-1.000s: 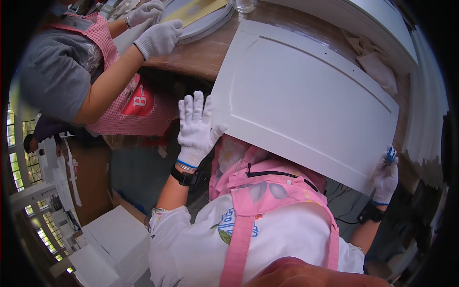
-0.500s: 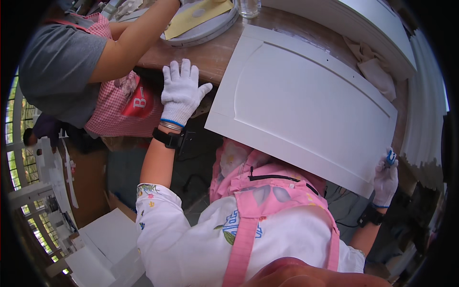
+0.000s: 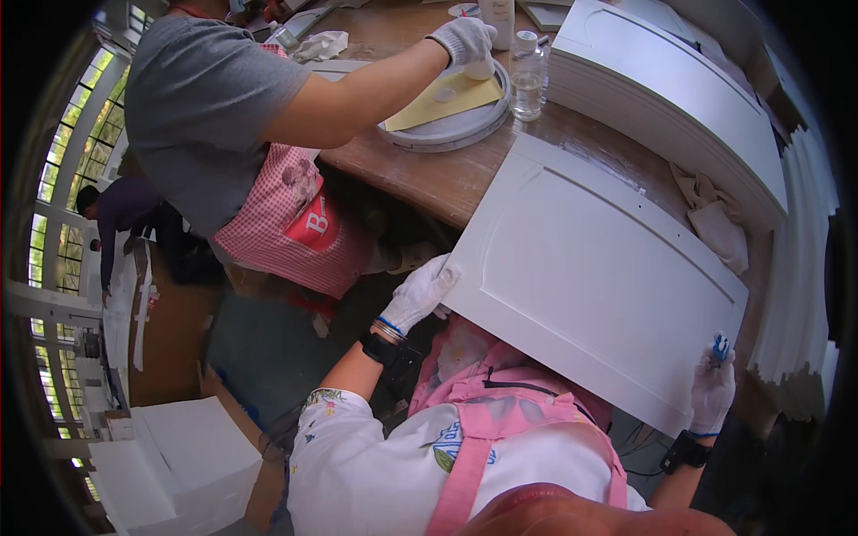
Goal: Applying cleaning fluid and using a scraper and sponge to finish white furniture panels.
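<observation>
At the centre right of the frame lies a white cabinet door panel [image 3: 594, 272], tilted so that its upper corner rests on the wooden table [image 3: 447, 179] and its lower edge hangs over the person's lap. The person's left hand [image 3: 422, 292], in a white work glove, grips the panel's left corner, fingers curled around the edge just below the table's rim. The right hand [image 3: 712, 386], also gloved, sits at the lower right of the frame, closed on the panel's lower right corner; a small blue object [image 3: 719, 347] shows at its fingertips, too small to identify. Each wrist carries a dark band. A pink apron [image 3: 500, 420] covers the person's chest at the lower middle.

In the upper part of the frame, a co-worker in a grey shirt [image 3: 201, 98] and a red-checked apron [image 3: 299, 223] reaches across the table. That co-worker's gloved hand [image 3: 465, 40] presses a small pale object onto a yellow sheet [image 3: 447, 96] lying in a round grey tray [image 3: 451, 129]. A clear plastic bottle [image 3: 529, 76] stands just beside the tray on its right. At the upper right, a stack of white panels [image 3: 670, 98] rests on the table, with a crumpled pale cloth [image 3: 715, 219] below it. A white box [image 3: 174, 460] sits at the lower left.
</observation>
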Available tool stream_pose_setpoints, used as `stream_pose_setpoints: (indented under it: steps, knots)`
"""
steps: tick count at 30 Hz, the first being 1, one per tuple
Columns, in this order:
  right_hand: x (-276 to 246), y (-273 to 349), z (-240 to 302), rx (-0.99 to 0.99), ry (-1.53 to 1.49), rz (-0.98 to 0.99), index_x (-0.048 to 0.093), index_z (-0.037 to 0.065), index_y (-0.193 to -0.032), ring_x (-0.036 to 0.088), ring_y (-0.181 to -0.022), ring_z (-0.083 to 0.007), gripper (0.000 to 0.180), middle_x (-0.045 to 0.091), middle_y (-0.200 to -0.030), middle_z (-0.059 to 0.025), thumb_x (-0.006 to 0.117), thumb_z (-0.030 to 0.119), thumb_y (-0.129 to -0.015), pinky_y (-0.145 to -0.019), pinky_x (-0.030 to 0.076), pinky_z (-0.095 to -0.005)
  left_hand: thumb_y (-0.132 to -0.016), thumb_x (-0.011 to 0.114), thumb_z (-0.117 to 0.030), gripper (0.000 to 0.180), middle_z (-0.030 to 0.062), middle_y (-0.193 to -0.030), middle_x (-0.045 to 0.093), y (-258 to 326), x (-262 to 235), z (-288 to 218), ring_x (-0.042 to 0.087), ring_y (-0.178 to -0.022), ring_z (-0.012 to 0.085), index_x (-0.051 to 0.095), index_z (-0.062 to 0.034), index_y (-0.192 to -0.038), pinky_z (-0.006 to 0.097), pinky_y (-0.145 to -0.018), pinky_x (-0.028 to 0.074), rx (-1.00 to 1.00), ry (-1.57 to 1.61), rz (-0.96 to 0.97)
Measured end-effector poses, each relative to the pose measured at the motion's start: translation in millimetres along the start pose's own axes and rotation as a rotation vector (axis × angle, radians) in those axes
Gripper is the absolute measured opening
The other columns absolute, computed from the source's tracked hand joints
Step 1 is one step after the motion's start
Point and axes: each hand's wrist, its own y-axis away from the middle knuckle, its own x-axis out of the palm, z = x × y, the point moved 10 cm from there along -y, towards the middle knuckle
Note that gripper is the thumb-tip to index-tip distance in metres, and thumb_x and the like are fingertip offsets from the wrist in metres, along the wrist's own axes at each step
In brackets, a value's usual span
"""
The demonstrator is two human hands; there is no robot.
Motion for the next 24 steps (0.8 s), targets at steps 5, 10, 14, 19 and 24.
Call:
stream_pose_setpoints:
  steps: [5,10,14,19,24]
  knots:
    - [-10.0,6.4,-7.1,-0.01,-0.01,-0.022,0.056,0.001,-0.133,0.064,-0.086,-0.0138,0.039,0.068,-0.104,-0.008,0.055,0.027,-0.103,-0.071,0.055,-0.0263,-0.1,0.05,-0.054,0.061,0.0036,-0.083,0.065,-5.2,6.3,-7.7,0.06,-0.06,0.0087,0.054,-0.0055,-0.137,0.024,-0.051,0.053,-0.011,-0.077,-0.017]
    - [-10.2,8.6,-8.7,0.004,-0.071,0.014,0.06,0.002,-0.119,0.065,-0.083,-0.0163,0.028,0.068,-0.1,-0.0082,0.052,0.024,-0.104,-0.071,0.057,-0.0285,-0.102,0.052,-0.035,0.045,0.01,-0.104,0.068,-32.4,-2.7,2.7,0.065,-0.089,0.0167,0.058,0.0003,-0.13,0.032,-0.08,0.054,0.074,-0.199,-0.063]
    - [-35.3,3.5,-5.8,-0.074,0.02,0.032,0.06,0.005,-0.118,0.062,-0.083,-0.0143,0.03,0.067,-0.097,-0.0064,0.053,0.031,-0.103,-0.073,0.053,-0.031,-0.101,0.051,-0.025,0.041,0.0147,-0.118,0.065,-46.8,18.8,-27.5,0.061,-0.106,0.0218,0.057,0.0044,-0.128,0.036,-0.096,0.047,0.139,-0.302,-0.036]
    - [-78.6,14.6,-10.2,-0.111,-0.098,0.011,0.061,0.008,-0.114,0.065,-0.084,-0.0152,0.024,0.069,-0.098,-0.0076,0.056,0.028,-0.102,-0.075,0.056,-0.0326,-0.098,0.058,-0.026,0.066,0.0177,-0.138,0.054,-73.6,42.3,-28.9,0.06,-0.113,0.0276,0.028,-0.0028,-0.152,0.038,-0.099,0.047,0.072,-0.458,-0.089]
    - [-85.5,13.3,-28.8,-0.068,-0.136,-0.1,0.06,0.009,-0.108,0.065,-0.077,-0.0163,0.019,0.068,-0.094,-0.0089,0.053,0.026,-0.103,-0.071,0.058,-0.0333,-0.094,0.061,-0.031,0.076,0.0223,-0.144,0.049,-53.7,53.6,-57.6,0.056,-0.121,0.0353,0.022,-0.0093,-0.156,0.044,-0.103,0.044,0.064,-0.748,-0.22]
